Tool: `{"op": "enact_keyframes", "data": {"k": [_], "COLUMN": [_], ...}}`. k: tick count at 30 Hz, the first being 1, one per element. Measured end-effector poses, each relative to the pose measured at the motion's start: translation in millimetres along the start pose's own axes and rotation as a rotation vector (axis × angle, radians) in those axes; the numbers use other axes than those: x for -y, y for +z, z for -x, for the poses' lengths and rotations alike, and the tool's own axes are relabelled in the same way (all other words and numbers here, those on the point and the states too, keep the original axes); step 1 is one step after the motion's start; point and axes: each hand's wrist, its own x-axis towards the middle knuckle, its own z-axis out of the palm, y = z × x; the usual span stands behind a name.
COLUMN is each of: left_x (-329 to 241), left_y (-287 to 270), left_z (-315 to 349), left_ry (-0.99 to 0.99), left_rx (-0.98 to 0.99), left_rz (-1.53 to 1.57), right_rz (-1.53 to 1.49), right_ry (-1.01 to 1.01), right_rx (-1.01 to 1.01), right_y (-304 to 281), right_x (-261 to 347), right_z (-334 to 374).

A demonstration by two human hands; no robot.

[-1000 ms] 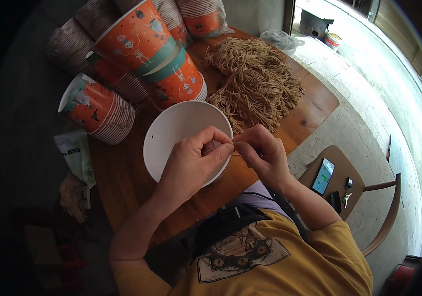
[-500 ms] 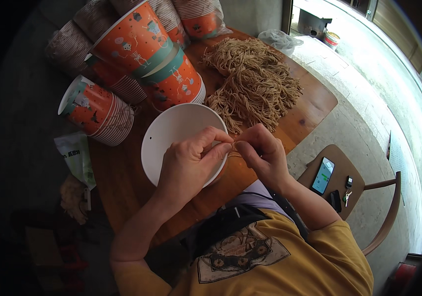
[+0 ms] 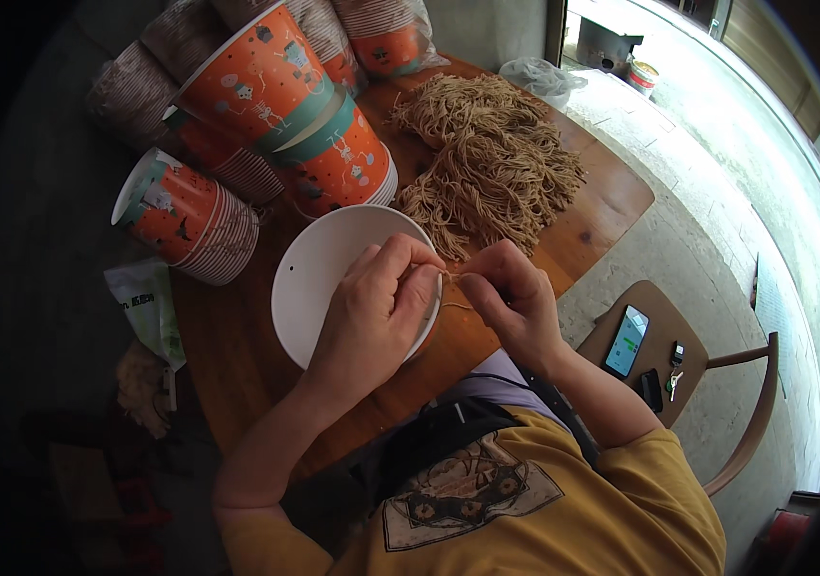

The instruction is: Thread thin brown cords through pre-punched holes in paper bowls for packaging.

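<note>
A paper bucket with a white inside (image 3: 319, 274) stands on the table, its mouth tilted toward me. A small dark hole shows in its left wall. At the bucket's right rim, my left hand (image 3: 378, 312) pinches a thin tan cord (image 3: 460, 305) between thumb and fingertips, the hand partly over the mouth. Just right of the rim, my right hand (image 3: 513, 296) is closed in a pinch on the same cord. A short twisted stretch of it shows between the fingertips, and a loose part hangs below. Whether the cord passes through the bucket's wall is hidden by my fingers.
A heap of tan cords (image 3: 496, 158) lies beyond my hands on the wooden table (image 3: 611, 216). Stacked orange paper buckets (image 3: 256, 82) stand at the far left, with another stack (image 3: 179, 216) nearer. A chair (image 3: 664, 307) at right holds a phone (image 3: 628, 341) and keys (image 3: 675, 384).
My fingertips have drawn slightly apart, so more twisted cord shows between them. My left hand has shifted a little; the bucket has barely moved.
</note>
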Motion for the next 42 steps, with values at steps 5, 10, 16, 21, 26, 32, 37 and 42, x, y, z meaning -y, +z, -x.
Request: {"op": "enact_keyframes", "data": {"k": [5, 10, 16, 21, 26, 32, 37, 42], "left_x": [-1, 1, -3, -3, 0, -6, 0, -3], "left_y": [-5, 0, 0, -1, -1, -7, -11, -6], "left_z": [-2, -3, -2, -4, -2, -5, -1, 2], "left_ry": [0.111, 0.268, 0.269, 0.169, 0.019, -0.165, -0.195, -0.085], "left_rx": [0.006, -0.114, -0.145, -0.082, -0.024, 0.025, 0.046, 0.075], "left_rz": [-0.192, -0.352, -0.461, -0.312, -0.156, 0.083, 0.335, 0.398], "right_rz": [-0.018, -0.032, -0.094, -0.066, -0.071, -0.131, -0.392, -0.284], "right_ry": [0.002, 0.007, 0.114, 0.047, 0.023, 0.006, 0.087, -0.005], "right_rx": [0.007, 0.004, 0.034, 0.022, 0.011, 0.010, 0.216, 0.357], "right_y": [0, -1, -2, -3, -2, -3, -17, -21], "right_x": [-2, 1, 6, 0, 2, 9, 41, 66], "right_z": [0, 0, 1, 2, 3, 3, -18, -39]}}
